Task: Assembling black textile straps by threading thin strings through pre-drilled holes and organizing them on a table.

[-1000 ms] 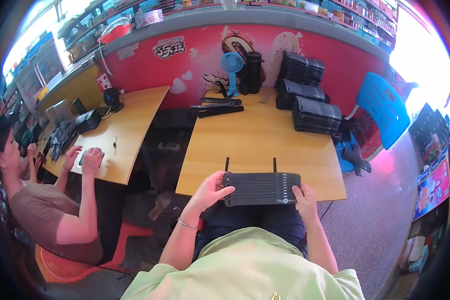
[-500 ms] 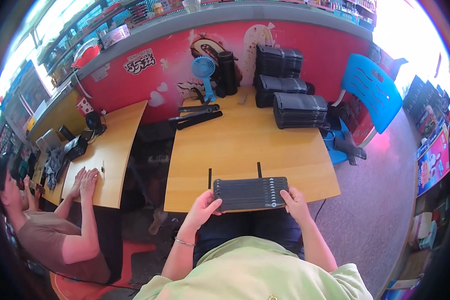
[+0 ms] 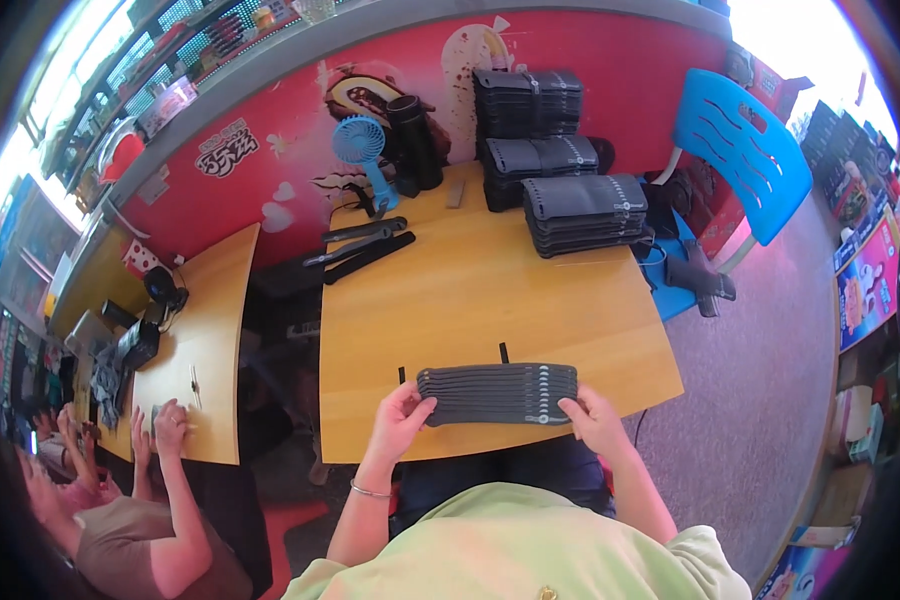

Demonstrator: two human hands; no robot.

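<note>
Head view: a stack of flat black pieces (image 3: 495,396), its long edges overlapping in even, parallel steps, with a row of pale marks running across it near the right end; the stack lies crosswise before the person, over the near edge of the tabletop (image 3: 480,300), though whether it touches the wood cannot be told; the left hand (image 3: 398,418) has its fingers closed on the left end, thumb on top; the right hand (image 3: 592,420) likewise pinches the lower right corner; two narrow dark strips (image 3: 504,353) show just beyond the stack; similar black bundles (image 3: 584,212) stand at the far right.
</note>
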